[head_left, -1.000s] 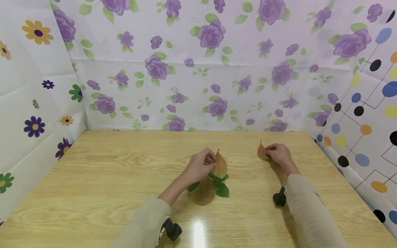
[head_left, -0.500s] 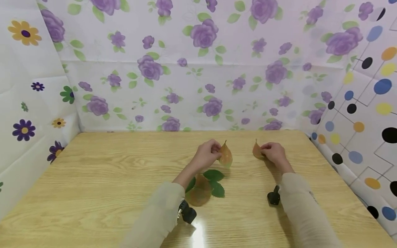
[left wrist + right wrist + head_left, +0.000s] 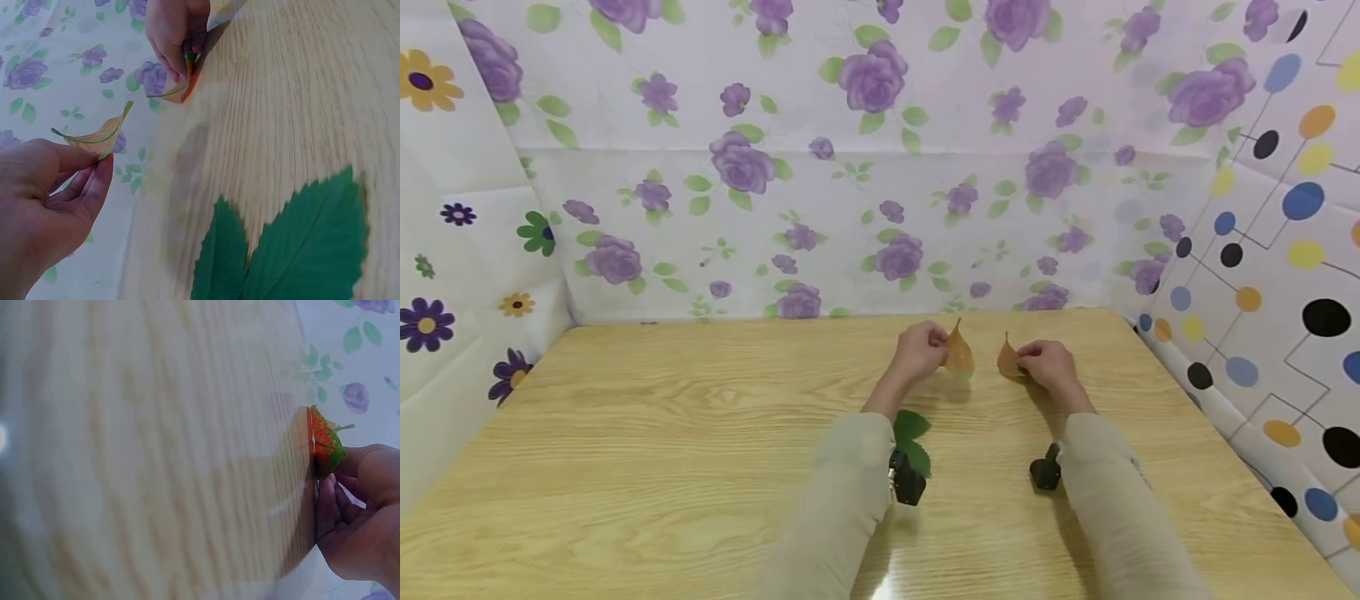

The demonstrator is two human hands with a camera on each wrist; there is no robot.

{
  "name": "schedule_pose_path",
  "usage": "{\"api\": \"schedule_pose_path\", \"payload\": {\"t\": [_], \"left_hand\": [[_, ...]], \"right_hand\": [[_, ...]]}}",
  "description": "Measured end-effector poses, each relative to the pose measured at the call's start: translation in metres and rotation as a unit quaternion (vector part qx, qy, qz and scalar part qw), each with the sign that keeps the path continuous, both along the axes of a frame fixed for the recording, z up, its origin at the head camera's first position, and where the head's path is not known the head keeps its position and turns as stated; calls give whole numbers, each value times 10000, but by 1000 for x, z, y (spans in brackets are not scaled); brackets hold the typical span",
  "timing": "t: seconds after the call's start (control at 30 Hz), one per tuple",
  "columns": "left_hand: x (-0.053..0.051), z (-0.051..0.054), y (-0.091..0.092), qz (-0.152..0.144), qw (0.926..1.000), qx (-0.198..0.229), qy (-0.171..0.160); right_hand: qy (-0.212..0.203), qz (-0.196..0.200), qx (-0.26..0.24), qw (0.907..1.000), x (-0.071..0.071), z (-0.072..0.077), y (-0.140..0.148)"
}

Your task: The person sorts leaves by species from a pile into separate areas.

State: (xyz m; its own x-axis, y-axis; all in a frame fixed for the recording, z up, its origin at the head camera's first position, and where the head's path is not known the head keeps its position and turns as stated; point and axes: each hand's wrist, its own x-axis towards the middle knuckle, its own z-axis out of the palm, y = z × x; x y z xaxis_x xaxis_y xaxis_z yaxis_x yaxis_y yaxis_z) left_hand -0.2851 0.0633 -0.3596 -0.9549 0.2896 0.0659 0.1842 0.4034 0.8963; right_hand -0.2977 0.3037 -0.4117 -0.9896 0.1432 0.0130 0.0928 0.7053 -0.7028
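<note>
Between its thumb and fingers my left hand (image 3: 920, 353) pinches a yellowish-orange leaf (image 3: 958, 354) by its left edge, stem up, raised over the table. In the left wrist view this leaf (image 3: 103, 137) looks curled, and the fingers (image 3: 94, 187) grip its lower side. A little to the right, my right hand (image 3: 1051, 364) pinches a smaller orange leaf (image 3: 1008, 359) at its right edge. From the right wrist view that leaf (image 3: 325, 442) shows red-orange with a green margin, close to the tabletop. A gap separates the two leaves.
Green serrated leaves (image 3: 912, 437) lie on the wooden table (image 3: 700, 450), partly covered by my left sleeve and its black wrist camera (image 3: 907, 479). A flower-print sheet (image 3: 820, 217) rises behind the table, and a dotted sheet (image 3: 1247, 250) on the right.
My left hand has carried its leaf up, away from the green leaves, and rightward toward the right hand's leaf. The round brownish leaf is now hidden behind the left arm. The right hand keeps its grip.
</note>
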Motion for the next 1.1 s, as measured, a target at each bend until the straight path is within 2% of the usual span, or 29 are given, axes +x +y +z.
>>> {"api": "schedule_pose_path", "payload": {"t": [0.13,0.3,0.53,0.6,0.9,1.1], "left_hand": [[-4,-7,12,147,9998,-24,-164],[-12,-21,24,381,9991,-173,75],[-19,-32,37,718,9967,-386,65],[-23,-35,41,751,9962,-408,140],[-33,-42,57,820,9950,-558,75],[-38,-48,67,858,9932,-745,237]], "right_hand": [[-11,-10,24,10000,0,-4,-1],[39,-67,19,10000,0,-8,-4],[155,-139,-48,9998,0,-8,-6],[214,-130,5,9997,-1,-6,-6],[285,-202,82,9994,0,-4,-5],[338,-169,182,9991,2,-6,0]]}}
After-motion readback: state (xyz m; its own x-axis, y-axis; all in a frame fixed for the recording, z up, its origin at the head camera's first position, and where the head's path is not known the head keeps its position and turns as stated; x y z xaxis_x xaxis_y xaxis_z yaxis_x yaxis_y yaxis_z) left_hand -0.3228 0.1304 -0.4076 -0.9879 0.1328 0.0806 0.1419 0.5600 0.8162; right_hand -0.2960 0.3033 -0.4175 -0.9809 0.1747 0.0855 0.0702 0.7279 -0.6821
